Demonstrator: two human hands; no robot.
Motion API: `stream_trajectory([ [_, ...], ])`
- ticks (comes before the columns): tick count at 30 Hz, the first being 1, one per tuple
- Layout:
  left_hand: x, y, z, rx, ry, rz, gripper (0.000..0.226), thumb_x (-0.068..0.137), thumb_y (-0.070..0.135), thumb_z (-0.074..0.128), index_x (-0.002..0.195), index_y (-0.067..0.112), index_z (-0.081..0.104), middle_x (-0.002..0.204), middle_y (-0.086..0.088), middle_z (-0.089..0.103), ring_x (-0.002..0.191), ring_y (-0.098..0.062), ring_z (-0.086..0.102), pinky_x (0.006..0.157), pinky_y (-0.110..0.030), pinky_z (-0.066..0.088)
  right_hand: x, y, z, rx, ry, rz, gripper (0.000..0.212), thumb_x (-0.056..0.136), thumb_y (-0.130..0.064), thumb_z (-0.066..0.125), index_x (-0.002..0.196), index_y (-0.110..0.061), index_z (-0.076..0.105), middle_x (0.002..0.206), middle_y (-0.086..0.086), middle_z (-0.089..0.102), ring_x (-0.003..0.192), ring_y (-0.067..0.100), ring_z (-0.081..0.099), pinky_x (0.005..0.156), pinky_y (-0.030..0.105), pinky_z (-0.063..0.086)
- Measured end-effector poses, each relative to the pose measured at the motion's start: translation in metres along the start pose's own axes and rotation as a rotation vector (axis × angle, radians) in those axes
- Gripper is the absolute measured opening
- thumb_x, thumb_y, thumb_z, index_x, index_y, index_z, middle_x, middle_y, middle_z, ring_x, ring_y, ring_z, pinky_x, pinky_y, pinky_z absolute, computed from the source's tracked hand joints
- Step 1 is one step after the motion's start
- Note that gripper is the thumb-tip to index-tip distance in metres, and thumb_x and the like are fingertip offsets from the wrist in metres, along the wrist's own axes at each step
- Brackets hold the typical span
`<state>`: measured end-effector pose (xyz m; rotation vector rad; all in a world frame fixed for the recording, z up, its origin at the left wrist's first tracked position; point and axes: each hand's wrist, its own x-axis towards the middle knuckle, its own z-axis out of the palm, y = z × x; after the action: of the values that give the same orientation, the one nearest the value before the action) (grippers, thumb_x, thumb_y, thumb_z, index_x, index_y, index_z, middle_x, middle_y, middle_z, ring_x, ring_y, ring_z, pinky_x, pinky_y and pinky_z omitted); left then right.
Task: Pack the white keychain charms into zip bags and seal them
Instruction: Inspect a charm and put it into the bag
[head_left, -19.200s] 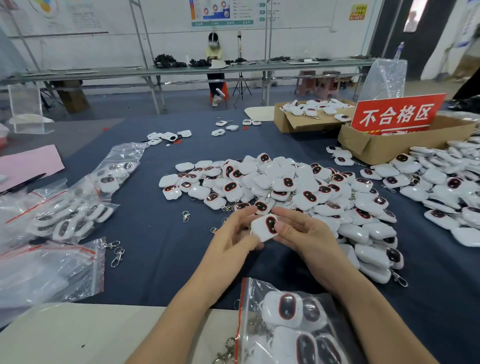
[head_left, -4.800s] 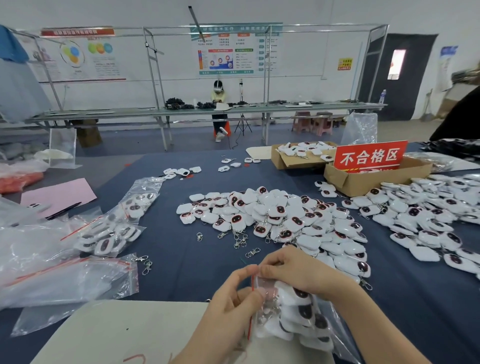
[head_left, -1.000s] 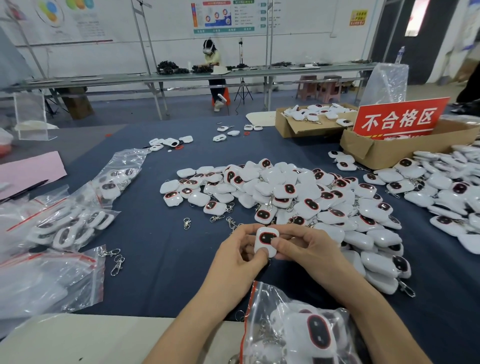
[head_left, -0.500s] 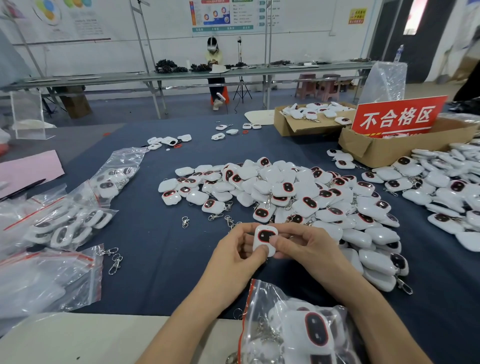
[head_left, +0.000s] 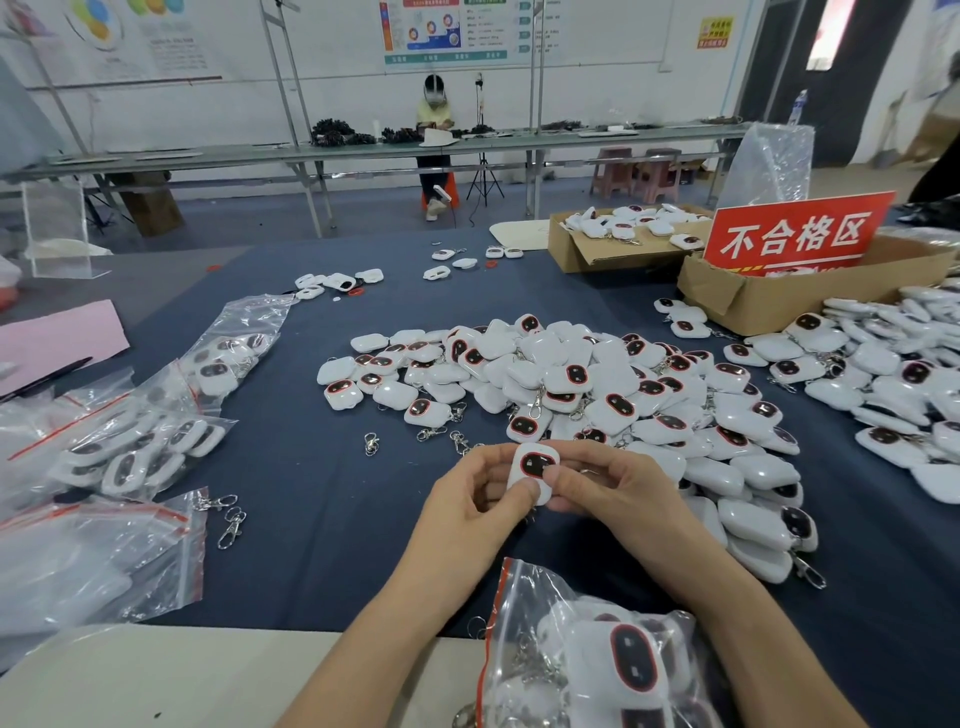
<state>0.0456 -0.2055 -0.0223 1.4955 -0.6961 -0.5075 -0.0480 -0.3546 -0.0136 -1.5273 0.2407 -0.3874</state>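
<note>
While both hands meet above the blue table (head_left: 322, 519), the left hand (head_left: 470, 512) and the right hand (head_left: 613, 493) pinch one white charm (head_left: 534, 472) between thumbs and fingertips, its dark red-rimmed face turned up. Just beyond it lies a heap of loose charms (head_left: 597, 384). Nearest the person, a zip bag (head_left: 592, 660) partly filled with charms rests with its red-edged mouth toward the hands.
</note>
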Motion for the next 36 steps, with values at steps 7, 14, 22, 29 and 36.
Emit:
stream_trajectory([
  [7,-0.0044,0.0026,0.0047,0.212,0.135,0.210,0.020,0.095,0.018,0.070,0.105,0.035,0.072,0.105,0.012,0.073,0.099,-0.010,0.067,0.085,-0.021,0.051,-0.0001,-0.0003,0.0004,0.095,-0.020,-0.048,0.024,0.080,-0.027,0.074,0.104,-0.027,0.075,0.110,0.008,0.075,0.108,0.022,0.070,0.083,0.026,0.058],
  [14,-0.0058,0.0024,0.0033,0.143,0.161,0.305,0.028,0.090,0.012,0.075,0.099,0.038,0.074,0.101,0.009,0.073,0.100,-0.014,0.069,0.085,-0.019,0.052,-0.0012,0.0000,0.0028,0.315,-0.102,-0.085,0.013,0.079,-0.018,0.071,0.090,-0.023,0.074,0.108,0.016,0.073,0.104,0.023,0.069,0.087,0.025,0.056],
  [22,-0.0048,0.0023,0.0029,0.191,0.179,0.302,0.030,0.089,0.011,0.075,0.099,0.039,0.075,0.099,0.012,0.073,0.098,-0.009,0.069,0.083,-0.015,0.050,-0.0016,0.0007,0.0009,0.295,-0.120,-0.080,0.015,0.084,-0.014,0.067,0.091,-0.025,0.074,0.110,0.010,0.074,0.106,0.022,0.069,0.087,0.026,0.056],
  [29,-0.0054,0.0045,0.0016,0.059,0.101,0.124,0.018,0.105,0.029,0.052,0.107,0.030,0.070,0.072,0.001,0.065,0.063,-0.006,0.058,0.062,-0.016,0.047,-0.0019,-0.0004,0.0024,0.098,-0.099,-0.058,0.036,0.082,-0.025,0.071,0.118,-0.025,0.068,0.086,0.003,0.070,0.078,0.018,0.069,0.077,0.027,0.058],
  [36,-0.0053,0.0065,0.0042,-0.009,-0.032,0.104,0.021,0.100,0.032,0.060,0.116,0.024,0.071,0.081,-0.005,0.072,0.070,-0.012,0.064,0.072,-0.024,0.055,0.0009,0.0029,0.0067,0.105,0.042,-0.094,0.018,0.080,-0.040,0.067,0.090,-0.028,0.077,0.073,0.005,0.069,0.068,0.015,0.065,0.067,0.025,0.057],
])
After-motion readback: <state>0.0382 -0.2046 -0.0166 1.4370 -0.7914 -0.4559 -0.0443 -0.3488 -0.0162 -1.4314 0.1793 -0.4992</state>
